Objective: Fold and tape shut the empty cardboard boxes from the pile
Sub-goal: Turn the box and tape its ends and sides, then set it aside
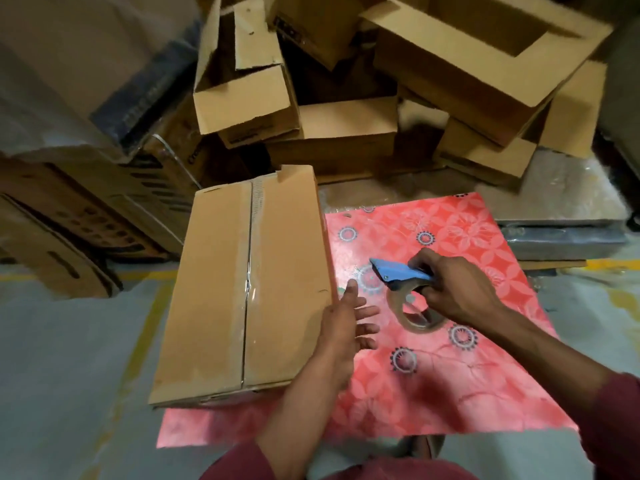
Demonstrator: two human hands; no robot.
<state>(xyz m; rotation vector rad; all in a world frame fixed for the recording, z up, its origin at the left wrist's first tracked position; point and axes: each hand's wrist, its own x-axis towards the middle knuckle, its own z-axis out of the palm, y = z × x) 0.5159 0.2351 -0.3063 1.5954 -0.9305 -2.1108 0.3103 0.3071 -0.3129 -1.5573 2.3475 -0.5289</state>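
Cartons (pixel 79 216) with dark print lie stacked at the far left, on a grey floor (pixel 69 375) marked with yellow lines. Just right of them a closed box (pixel 242 289) rests on the left part of a red flowered mat (pixel 450 358), hanging past the mat's left edge. Its two top flaps meet along a middle seam, and clear tape (pixel 251 271) runs the length of that seam; one corner of the far flap is torn.

At the box's right edge is the left hand (pixel 346 320). Its fingers are straight and spread a little, pointing away from the person, holding nothing; the side of the hand lies against or just beside the box edge, and which of the two cannot be told. The forearm comes up from a maroon sleeve (pixel 235 462) at the bottom.

Right of that, above the mat, the right hand (pixel 457 292) grips a tape gun (pixel 401 275). Its fingers are curled round the handle, with the blue blade guard pointing left toward the box and the brown tape roll (pixel 414 311) hanging below the hand, near the left fingertips but apart from them.

Behind the mat, across the top of the view, a pile (pixel 346 98) of open boxes leans at all angles, flaps loose. To the far right, flat wrapped slabs (pixel 561 233) sit beside the mat.
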